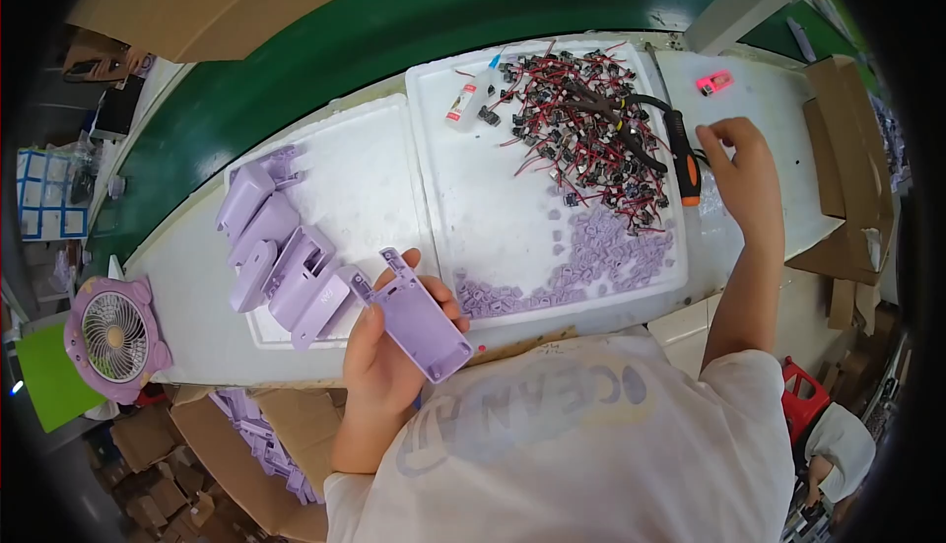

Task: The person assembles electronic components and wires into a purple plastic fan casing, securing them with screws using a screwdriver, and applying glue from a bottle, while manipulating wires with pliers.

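The lilac shell is in the left hand by the near edge of the desk, the grip closed on it with the thumb along one side and fingers round the other; a slackened thumb could let it drop past that edge, perhaps towards the cardboard box of lilac parts below. The row of lilac housings lies packed close, just beyond that hand, so a bump from the shell could shift or scuff them. The heap of wired boards on the right-hand foam tray is a tangle, and tugging one lead could drag others along or strain a joint. The black-and-orange tool handle lies near the right hand, where a careless sweep could knock it; that hand's grip is loosely curled, and whether anything sits between its fingertips I cannot tell from this distance. The small lilac pieces lie loose beside the boards and could scatter or mix with them if brushed. The shell itself looks like a shallow rectangular tray, pale and smooth, its hollow side facing up and its broad floor bare; narrow arms jut from its far end, a dark slot shows near them, and tiny round holes mark the corners
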Demonstrator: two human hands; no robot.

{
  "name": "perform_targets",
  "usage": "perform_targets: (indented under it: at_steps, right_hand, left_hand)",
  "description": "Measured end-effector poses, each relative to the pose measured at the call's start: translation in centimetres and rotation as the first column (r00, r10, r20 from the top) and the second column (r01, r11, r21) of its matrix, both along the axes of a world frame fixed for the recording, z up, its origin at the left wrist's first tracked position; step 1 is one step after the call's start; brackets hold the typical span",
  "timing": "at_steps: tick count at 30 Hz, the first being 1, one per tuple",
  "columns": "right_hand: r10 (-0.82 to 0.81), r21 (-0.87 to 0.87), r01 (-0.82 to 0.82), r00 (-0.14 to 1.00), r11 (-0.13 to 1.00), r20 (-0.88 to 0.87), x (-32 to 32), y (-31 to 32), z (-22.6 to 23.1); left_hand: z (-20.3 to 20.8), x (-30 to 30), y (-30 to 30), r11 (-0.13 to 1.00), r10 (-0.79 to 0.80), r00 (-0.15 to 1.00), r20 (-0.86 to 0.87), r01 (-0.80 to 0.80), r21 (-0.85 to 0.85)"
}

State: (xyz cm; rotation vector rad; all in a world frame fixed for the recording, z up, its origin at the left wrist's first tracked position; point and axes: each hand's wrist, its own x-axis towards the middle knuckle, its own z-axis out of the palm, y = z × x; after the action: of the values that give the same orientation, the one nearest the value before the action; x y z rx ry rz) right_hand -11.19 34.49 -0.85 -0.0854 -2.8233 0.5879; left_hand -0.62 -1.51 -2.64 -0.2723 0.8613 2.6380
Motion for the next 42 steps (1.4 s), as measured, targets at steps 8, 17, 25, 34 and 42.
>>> perform_targets:
  at_steps: [8,17,25,34,42]
  right_hand:
    - [0.006,0.091,-0.024,0.981,0.996,0.194,1.8,3.0,0.7]
    - [0.008,0.072,-0.021,0.984,0.997,0.178,2.9,5.0,-0.7]
    - [0.366,-0.114,-0.368,0.930,0.923,-0.036,-0.8,-2.4,-0.7]
    - [0.499,0.129,-0.496,0.867,0.859,0.014,-2.5,-4.4,-2.0]
    - [0.470,-0.259,-0.492,0.871,0.831,-0.147,-1.2,-5.1,0.3]
  left_hand:
    - [0.3,-0.6,0.7,0.988,-0.014,0.998,0.061,0.005,0.155]
    - [0.1,-0.8,0.8,0.951,-0.029,0.991,0.134,-0.015,0.310]
    - [-0.1,-0.4,1.8,0.950,-0.079,0.996,0.052,0.059,0.306]
    - [-0.1,0.9,1.1,0.969,-0.014,1.000,0.014,0.010,0.248]
    - [0.3,0.3,1.2,0.988,-0.011,0.988,-0.154,0.035,0.153]
